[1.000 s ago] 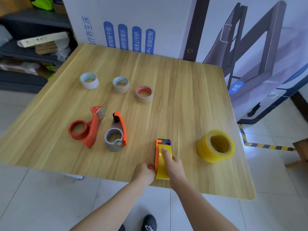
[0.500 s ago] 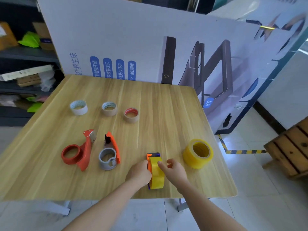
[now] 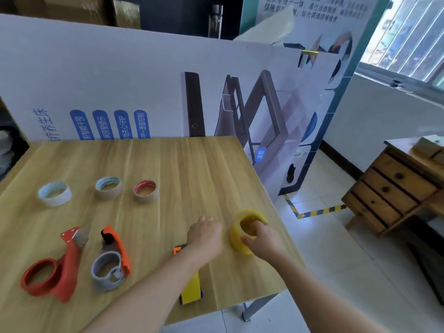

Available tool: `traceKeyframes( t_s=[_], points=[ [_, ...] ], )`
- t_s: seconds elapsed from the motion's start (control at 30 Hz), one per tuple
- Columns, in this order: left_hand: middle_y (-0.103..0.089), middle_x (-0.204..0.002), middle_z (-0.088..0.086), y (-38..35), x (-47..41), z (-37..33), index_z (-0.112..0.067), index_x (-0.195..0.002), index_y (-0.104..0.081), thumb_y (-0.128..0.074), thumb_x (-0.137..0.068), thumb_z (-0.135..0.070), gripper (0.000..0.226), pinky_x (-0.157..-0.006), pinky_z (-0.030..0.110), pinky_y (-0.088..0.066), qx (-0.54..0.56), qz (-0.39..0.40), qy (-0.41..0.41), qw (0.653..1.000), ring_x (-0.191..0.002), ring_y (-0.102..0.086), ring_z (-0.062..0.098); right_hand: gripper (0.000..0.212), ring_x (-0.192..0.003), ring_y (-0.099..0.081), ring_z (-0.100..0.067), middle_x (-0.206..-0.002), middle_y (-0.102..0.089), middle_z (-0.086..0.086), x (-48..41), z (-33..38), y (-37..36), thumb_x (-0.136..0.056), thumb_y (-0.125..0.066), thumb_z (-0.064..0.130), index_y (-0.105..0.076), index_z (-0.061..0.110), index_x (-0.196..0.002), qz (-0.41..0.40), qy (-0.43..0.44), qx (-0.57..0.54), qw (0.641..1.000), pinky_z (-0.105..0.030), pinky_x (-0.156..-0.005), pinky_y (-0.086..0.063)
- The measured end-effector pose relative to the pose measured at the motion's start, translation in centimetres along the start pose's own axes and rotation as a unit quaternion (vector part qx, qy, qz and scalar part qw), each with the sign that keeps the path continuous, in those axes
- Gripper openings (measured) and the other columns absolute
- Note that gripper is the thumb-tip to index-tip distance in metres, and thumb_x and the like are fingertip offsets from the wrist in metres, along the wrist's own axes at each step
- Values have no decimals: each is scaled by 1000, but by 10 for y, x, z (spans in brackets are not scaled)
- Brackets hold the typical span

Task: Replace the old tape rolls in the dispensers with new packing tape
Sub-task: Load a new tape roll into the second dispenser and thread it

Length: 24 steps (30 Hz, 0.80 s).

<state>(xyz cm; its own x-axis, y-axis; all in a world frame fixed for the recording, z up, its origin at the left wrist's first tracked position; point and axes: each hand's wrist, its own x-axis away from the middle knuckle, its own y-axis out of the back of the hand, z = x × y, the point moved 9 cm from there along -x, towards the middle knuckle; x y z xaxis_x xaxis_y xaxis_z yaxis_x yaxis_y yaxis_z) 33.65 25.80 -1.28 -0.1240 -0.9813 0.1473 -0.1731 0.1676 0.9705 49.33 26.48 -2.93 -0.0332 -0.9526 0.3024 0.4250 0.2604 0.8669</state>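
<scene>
A table (image 3: 168,164) stands before an upright display board (image 3: 120,80). At its far left lie three small rolls in a row: left roll (image 3: 54,193), middle roll (image 3: 108,187), right roll (image 3: 145,191). Nearer, the first dispenser (image 3: 51,267) lies left of the second dispenser (image 3: 113,263). The third dispenser (image 3: 191,288) lies at the near edge under the left forearm. Right of the left hand (image 3: 205,236) sits the large roll (image 3: 240,239), with the fingers of the right hand (image 3: 263,239) in its core.
</scene>
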Motion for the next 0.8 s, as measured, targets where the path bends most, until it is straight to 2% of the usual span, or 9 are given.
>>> traceKeyframes(
  t_s=[0.2,0.4,0.5,0.57,0.63,0.73,0.8],
  points=[
    [-53,-124,8,-27,-57,-35,-14,-119,-57,-45,-94,-21,28,-94,39,-41,-22,39,9,999,-121,-45,27,49,-120,-50,-26,-128,-51,-7,-54,-40,18,-90,-58,44,-49,16,-129,13,-3,48,999,-37,-95,-45],
    [-53,-129,7,-60,-90,-48,-13,-128,-46,-48,-96,-34,39,-96,40,-43,13,81,62,995,-123,-46,27,49,-120,-50,-26,-127,-53,-7,-95,-62,1,-89,-58,44,-48,15,-128,62,6,69,996,-37,-94,-46],
    [-52,-132,4,-76,-100,-44,-15,-137,-36,-51,-94,-33,49,-90,40,-47,59,93,99,989,-120,-50,27,35,-101,-56,-25,-108,-59,-6,-104,-66,-7,-91,-55,42,-51,14,-111,86,3,79,993,-34,-75,-48],
    [-54,-128,3,-81,-107,-40,-16,-130,-42,-51,-94,-28,39,-87,39,-49,75,91,117,986,-116,-53,26,23,-83,-54,-23,-91,-56,-3,-107,-67,-9,-90,-54,37,-46,15,-92,93,-5,76,993,-28,-57,-42],
    [-57,-120,3,-80,-111,-37,-15,-113,-49,-48,-92,-17,21,-81,38,-51,86,82,128,985,-108,-57,26,20,-75,-50,-22,-78,-50,0,-110,-66,-8,-86,-54,27,-41,16,-77,84,-10,51,995,-26,-46,-31],
    [-59,-108,3,-66,-114,-33,-16,-93,-47,-47,-87,-12,8,-69,33,-46,109,52,144,982,-97,-59,26,24,-69,-48,-23,-66,-44,2,-111,-61,-1,-78,-55,19,-36,17,-65,60,-15,-2,998,-25,-44,-28],
    [-57,-106,-2,-50,-115,-28,-18,-97,-49,-51,-84,-19,13,-64,31,-42,137,6,150,979,-93,-58,22,10,-70,-53,-26,-70,-54,-2,-110,-54,9,-77,-57,20,-48,14,-76,30,-7,-31,999,-28,-48,-35]
  ],
)
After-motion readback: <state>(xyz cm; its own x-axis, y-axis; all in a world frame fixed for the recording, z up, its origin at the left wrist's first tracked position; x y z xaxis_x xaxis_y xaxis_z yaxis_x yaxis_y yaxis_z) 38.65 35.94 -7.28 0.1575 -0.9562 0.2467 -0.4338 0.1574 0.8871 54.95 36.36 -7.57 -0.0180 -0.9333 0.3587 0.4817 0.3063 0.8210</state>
